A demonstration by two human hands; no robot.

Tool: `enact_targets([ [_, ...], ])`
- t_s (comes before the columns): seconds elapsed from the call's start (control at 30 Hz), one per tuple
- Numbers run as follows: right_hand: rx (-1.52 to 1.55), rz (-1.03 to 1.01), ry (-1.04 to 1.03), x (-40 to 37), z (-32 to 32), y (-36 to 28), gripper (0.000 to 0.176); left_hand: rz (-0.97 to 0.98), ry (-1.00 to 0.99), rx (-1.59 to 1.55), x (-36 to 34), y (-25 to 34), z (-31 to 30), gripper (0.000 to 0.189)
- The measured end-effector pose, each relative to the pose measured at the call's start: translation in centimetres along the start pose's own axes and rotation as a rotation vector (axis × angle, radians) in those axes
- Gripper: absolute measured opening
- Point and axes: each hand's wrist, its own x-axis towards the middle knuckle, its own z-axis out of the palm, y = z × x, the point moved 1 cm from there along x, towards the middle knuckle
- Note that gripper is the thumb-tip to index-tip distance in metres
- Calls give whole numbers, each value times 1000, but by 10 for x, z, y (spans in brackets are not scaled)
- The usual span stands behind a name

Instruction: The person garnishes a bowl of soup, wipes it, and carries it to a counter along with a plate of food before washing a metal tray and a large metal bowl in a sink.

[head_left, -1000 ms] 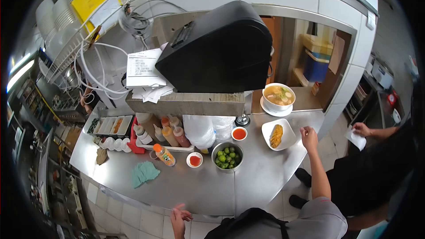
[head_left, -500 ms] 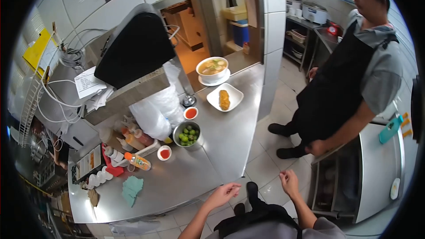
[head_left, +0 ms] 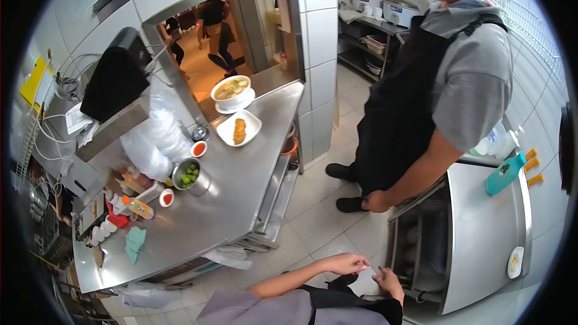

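Observation:
My left hand (head_left: 348,263) is in front of my body, low over the tiled floor. Its fingers curl toward the thumb in a loose pinch; whether anything small is between them I cannot make out. Close beside it, a little lower, is my right hand (head_left: 388,281), fingers loosely bent and apart, with nothing visible in it. Neither hand touches the counter. A steel counter (head_left: 220,204) to the left bears a bowl of soup (head_left: 232,89) on a saucer and a white square dish (head_left: 253,130) with a golden-brown fried piece (head_left: 239,131).
A co-worker in a black apron (head_left: 397,102) stands ahead on the right, beside a steel cabinet (head_left: 481,229) with a teal bottle (head_left: 506,174) on top. The counter holds a steel pot (head_left: 198,183) of green limes, red sauce cups (head_left: 198,148) and a green cloth (head_left: 135,244).
My view has turned right and the counter has shifted left in it. My hands have come closer together, the left one's fingers now more curled. People show through the hatch.

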Motion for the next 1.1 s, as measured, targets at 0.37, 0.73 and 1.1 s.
enact_targets([
  [0.37,331,-63,139,61,-140,66,46,234,-104,-95,191,87,34,51],
  [0.73,658,-175,605,84,-242,41,38,299,69,-284,286,142,-56,32],
  [1.1,1084,-76,988,129,-296,51,23,-111,154,-278,346,-3,-116,27],
])
